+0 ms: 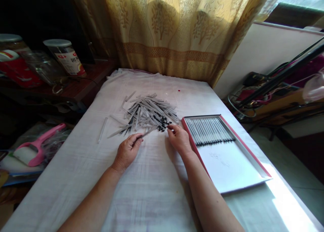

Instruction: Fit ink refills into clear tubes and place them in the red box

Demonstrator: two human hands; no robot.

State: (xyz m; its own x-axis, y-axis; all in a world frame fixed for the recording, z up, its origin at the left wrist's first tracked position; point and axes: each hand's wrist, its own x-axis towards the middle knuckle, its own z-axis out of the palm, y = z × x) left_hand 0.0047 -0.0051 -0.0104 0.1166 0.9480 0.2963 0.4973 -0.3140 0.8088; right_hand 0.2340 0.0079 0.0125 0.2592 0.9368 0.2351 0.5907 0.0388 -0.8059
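My left hand [128,151] is closed in a pinch on a slim, translucent grey pen [149,132] that points up and to the right. At the pile's near right edge, my right hand [179,137] has its thumb and fingers pinched together; what they hold, if anything, is too small to make out. Just beyond both hands lies a loose heap of clear pen parts [144,112], with several small black caps [162,121] by the right fingertips. To the right, a shallow red-edged box [225,171] holds a row of clear pens [211,129] with black ends.
A white cloth [141,198] covers the table. One clear tube [102,130] lies apart on the left. Jars [64,58] stand on a dark cabinet at the left, above a pink-handled item [37,146]. A patterned curtain [164,29] hangs behind the table.
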